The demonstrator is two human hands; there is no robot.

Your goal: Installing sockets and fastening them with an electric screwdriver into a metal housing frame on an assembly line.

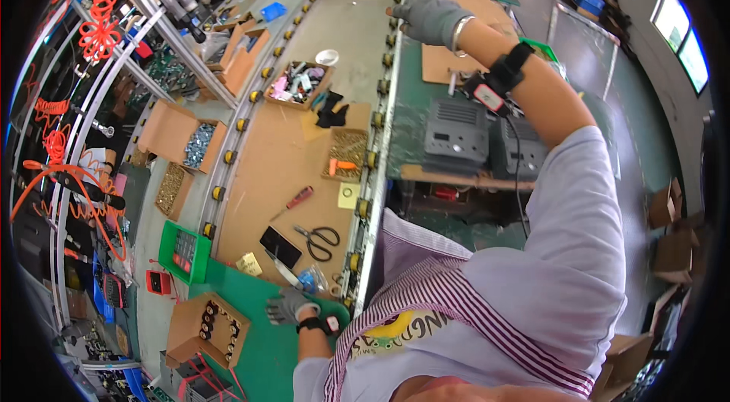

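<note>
- Resting low in view, the left hand (289,306), gloved in grey, lies flat and loosely spread on the green mat (262,349); it holds nothing. A dark wrist strap sits just behind it.
- Just beyond its fingers: a small clear bag with blue bits (310,279), a knife-like blade (281,269), a black flat rectangular device (280,247), scissors (319,239) with black handles.
- To the left of that hand, an open cardboard box (207,330) of dark round parts.
- Further up the brown board: a red-handled screwdriver (294,201), boxes of screws (348,152).
- Across the roller rail (374,158), on the right bench, two grey ribbed housings (456,136) sit side by side near the bench edge, long sides running left-right.
- Right arm is stretched far forward and up, passing over those housings; a wrist-worn unit with cable sits on the forearm.
- The right hand (430,18), grey-gloved, lies at the rail's far end beside a cardboard sheet (445,60); fingers curled, cannot tell whether it grips anything.
- Right hand is much the nearer to the housings; left hand is well apart from them.
</note>
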